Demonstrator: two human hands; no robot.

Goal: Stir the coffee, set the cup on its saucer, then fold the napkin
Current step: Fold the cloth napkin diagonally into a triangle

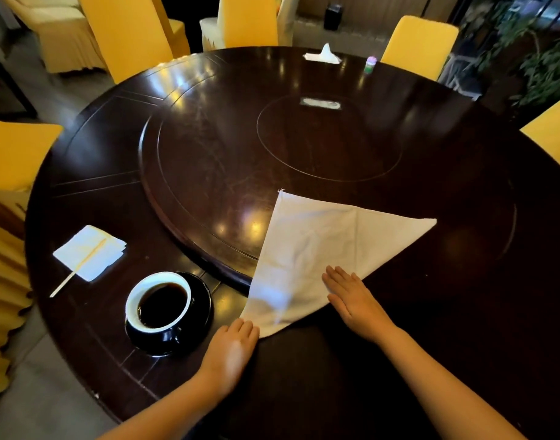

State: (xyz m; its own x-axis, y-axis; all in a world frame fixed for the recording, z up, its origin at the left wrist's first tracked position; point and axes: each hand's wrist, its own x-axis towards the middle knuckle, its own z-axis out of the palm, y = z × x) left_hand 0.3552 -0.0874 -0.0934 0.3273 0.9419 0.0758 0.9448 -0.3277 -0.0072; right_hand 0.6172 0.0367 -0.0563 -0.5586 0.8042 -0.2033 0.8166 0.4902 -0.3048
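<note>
A white cloth napkin (316,249) lies folded into a triangle, partly on the raised turntable and partly on the dark round table (462,281). My right hand (351,300) rests flat on its right fold edge, fingers together. My left hand (232,347) touches the napkin's near corner, palm down; whether it pinches the cloth is unclear. To the left, a black cup with a white inside (159,308), full of dark coffee, stands on its black saucer (202,309). A wooden stir stick (78,268) lies across a small paper napkin (89,252).
The raised round turntable (240,154) fills the table's middle. A tissue box (323,55) and a small bottle (370,65) sit at the far edge. Yellow-covered chairs (415,46) ring the table, with plants at the right.
</note>
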